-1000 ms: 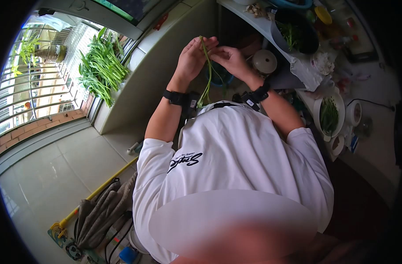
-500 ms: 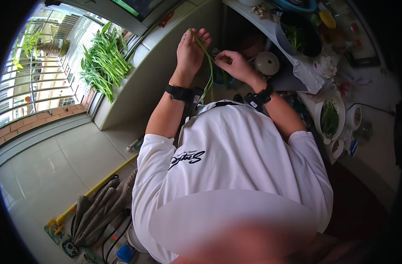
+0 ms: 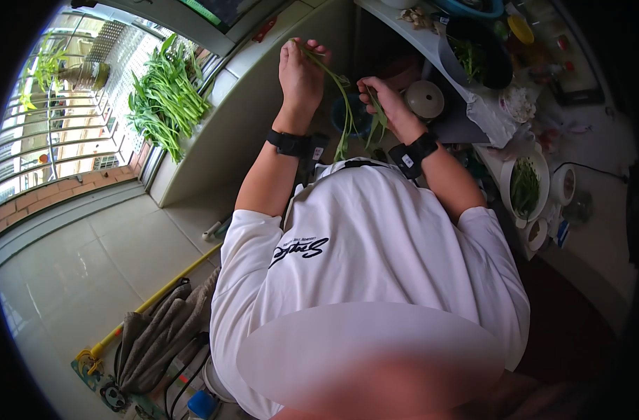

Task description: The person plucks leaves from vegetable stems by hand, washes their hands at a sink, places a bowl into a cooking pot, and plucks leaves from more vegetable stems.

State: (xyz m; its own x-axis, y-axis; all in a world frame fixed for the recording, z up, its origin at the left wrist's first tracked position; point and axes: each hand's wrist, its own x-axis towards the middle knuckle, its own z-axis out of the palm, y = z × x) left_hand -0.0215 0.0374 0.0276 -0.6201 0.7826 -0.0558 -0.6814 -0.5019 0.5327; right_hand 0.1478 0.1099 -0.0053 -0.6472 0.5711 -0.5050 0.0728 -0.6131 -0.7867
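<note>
My left hand point(image 3: 302, 80) is raised near the light wall, its fingers closed on one end of a long green vegetable stem point(image 3: 347, 112). The stem arcs to the right and hangs down toward my shirt. To its right, my right hand point(image 3: 391, 106) pinches a separate leafy green piece point(image 3: 377, 117), which dangles below the fingers. Beneath both hands a bluish bowl point(image 3: 339, 114) shows in part; its contents are hard to make out. A large bunch of leafy green stems point(image 3: 167, 98) lies at the window on the left.
At right, a counter point(image 3: 431, 50) carries a dark bowl point(image 3: 502, 70) with greens and a crumpled plastic bag point(image 3: 491, 120). Lower down is a white basket point(image 3: 540, 199) with green pieces. A yellow pole point(image 3: 162, 290) and grey cloth point(image 3: 155, 343) lie lower left.
My right hand has turned and now holds a leafy piece apart from the stem. My left hand has shifted slightly up, and its stem swings to the right.
</note>
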